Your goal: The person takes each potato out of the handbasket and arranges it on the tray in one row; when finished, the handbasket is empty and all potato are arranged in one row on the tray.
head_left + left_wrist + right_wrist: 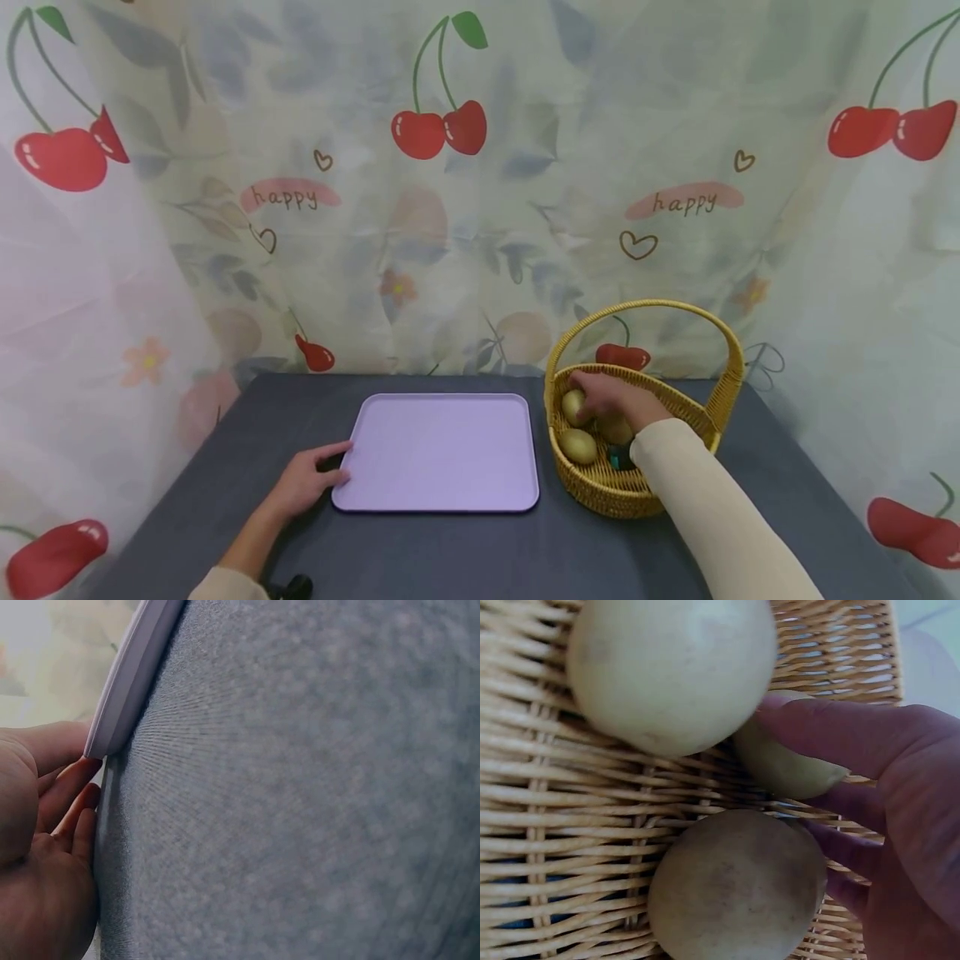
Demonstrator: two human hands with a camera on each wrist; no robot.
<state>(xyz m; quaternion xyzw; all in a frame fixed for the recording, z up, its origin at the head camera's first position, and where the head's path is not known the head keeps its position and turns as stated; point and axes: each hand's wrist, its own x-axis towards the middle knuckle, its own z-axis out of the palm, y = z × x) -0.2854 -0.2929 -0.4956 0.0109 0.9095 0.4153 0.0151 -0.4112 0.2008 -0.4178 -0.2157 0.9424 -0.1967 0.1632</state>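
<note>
My right hand (618, 398) is gripping a potato (778, 769), basket (603, 500) at one o'clock; left hand (302, 482) loosely touching the tray (437, 454). Potato's probably needing lifting clear.

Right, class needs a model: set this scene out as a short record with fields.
Surface: dark table
Tray: pale purple, flat on table
Basket: wicker, handled, right of tray
Basket contents: at least three rounded greenish items; small dark-teal object, partly hidden
Left grip: touching tray's left edge
Right grip: inside basket, among items; firm hold unclear
Backdrop: cherry-print sheet
</note>
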